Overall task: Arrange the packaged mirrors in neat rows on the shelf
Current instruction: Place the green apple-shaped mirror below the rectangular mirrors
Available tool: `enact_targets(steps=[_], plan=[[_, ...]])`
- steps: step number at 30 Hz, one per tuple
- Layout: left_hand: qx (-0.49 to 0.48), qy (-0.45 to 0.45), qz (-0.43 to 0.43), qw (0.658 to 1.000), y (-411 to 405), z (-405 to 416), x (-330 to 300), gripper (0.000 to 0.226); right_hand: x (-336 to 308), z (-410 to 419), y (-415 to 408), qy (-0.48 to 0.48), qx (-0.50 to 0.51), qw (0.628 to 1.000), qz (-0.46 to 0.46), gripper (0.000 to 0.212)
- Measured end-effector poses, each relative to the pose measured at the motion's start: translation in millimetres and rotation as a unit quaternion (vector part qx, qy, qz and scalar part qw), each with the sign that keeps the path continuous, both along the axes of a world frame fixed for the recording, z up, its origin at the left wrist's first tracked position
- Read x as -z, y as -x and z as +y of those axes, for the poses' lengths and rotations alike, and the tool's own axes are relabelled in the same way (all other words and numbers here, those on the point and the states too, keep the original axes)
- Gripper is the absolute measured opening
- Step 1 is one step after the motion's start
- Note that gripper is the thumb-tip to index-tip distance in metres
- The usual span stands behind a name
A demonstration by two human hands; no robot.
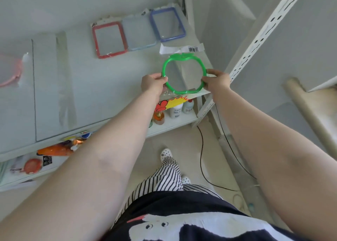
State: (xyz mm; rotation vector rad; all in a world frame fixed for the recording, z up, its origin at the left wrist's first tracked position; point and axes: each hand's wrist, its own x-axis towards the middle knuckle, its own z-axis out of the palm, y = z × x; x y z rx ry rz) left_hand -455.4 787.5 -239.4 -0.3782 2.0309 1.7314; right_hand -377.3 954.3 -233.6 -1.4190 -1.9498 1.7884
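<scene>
Green mirror (184, 74), apple-shaped and wrapped in clear plastic, was gripped at its rim by the left hand (154, 83) and right hand (217, 81) above the shelf's (87, 87) right front corner. Three rectangular mirrors, red (109, 40), pale blue (139, 33) and dark blue (167, 24), lay side by side at the back; open shelf stretched leftward.

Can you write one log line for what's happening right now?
left hand + right hand: hold green apple mirror | above shelf | row behind: red mirror, pale blue mirror, blue mirror
</scene>
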Motion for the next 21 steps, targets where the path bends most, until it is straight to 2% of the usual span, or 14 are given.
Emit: enact_targets(steps=[8, 21], plan=[[0.006, 0.024, -0.018, 1.000, 49, 28, 10, 0.032, 15, 30, 50, -0.001, 0.008, 1.000, 0.007, 0.041], [-0.002, 0.044, -0.042, 0.998, 84, 46, 29, 0.033, 34, 57, 91, -0.032, -0.053, 0.998, -0.031, 0.041]])
